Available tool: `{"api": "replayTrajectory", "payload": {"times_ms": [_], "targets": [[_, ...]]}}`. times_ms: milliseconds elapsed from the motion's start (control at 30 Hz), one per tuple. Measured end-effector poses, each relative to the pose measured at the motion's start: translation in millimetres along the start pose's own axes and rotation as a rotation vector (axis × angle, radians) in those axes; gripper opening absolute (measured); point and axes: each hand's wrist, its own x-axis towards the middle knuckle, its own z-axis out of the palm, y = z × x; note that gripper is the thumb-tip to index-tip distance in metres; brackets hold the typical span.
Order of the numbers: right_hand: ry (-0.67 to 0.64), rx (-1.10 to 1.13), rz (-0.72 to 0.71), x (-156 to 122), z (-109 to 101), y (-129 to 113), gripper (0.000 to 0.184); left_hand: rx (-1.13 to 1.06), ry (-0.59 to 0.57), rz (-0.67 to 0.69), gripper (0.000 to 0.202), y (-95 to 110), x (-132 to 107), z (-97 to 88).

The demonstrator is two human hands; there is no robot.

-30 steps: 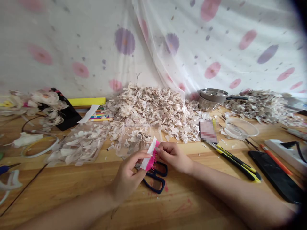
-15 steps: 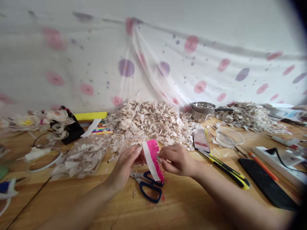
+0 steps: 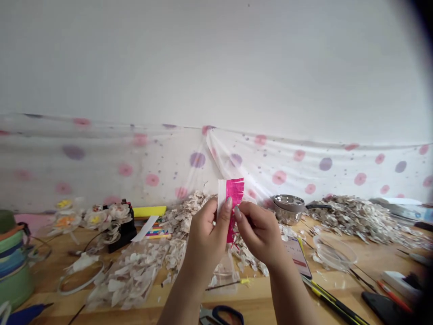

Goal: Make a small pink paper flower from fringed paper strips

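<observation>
Your left hand (image 3: pixel 204 241) and right hand (image 3: pixel 259 234) pinch a fringed pink and white paper strip (image 3: pixel 232 203) with closed fingers (image 3: pixel 250 216).

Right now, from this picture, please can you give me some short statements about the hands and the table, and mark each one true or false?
1. The left hand and the right hand both hold a fringed pink and white paper strip. True.
2. The scissors with dark blue handles are in the right hand. False: they lie on the wooden table at the near edge of the view, and no hand touches them.
3. A steel pot stands on the table beyond the right hand. True.
4. The striped green container stands at the right end of the table. False: it stands at the left edge of the view.
</observation>
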Motion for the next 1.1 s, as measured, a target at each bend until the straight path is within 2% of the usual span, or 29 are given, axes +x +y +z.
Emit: {"api": "replayTrajectory", "payload": {"times_ms": [133,167,267,367,467,567,633,733,933,1100], "targets": [[-0.040,0.365,0.292,0,9,-6,0.033,0.070,0.160,0.086,0.034,5,-3,-4.0],[-0.033,0.471,0.346,-2,12,-5,0.035,0.121,0.168,0.120,0.033,4,-3,-5.1],[0.028,0.769,0.473,-6,21,-4,0.035,0.202,0.097,0.192,0.029,0,-2,-9.3],[0.037,0.950,0.549,-6,25,-4,0.034,0.140,0.036,0.157,0.027,-5,0,-12.5],[0.079,1.021,0.589,-3,26,-6,0.034,0.042,0.076,0.091,0.026,-6,2,-10.5],[0.233,1.050,0.577,0,30,-6,0.028,-0.132,0.171,0.032,0.025,-2,1,-3.3],[0.335,1.080,0.526,2,34,-5,0.022,-0.245,0.238,0.028,0.024,3,-1,1.7],[0.356,1.153,0.515,2,41,-4,0.016,-0.315,0.344,0.072,0.019,9,-3,6.8],[0.343,1.176,0.522,1,52,-14,0.015,-0.194,0.558,0.260,0.010,8,-5,11.1],[0.358,1.124,0.495,-1,57,-20,0.013,-0.092,0.602,0.366,0.006,1,-7,12.5]]}}
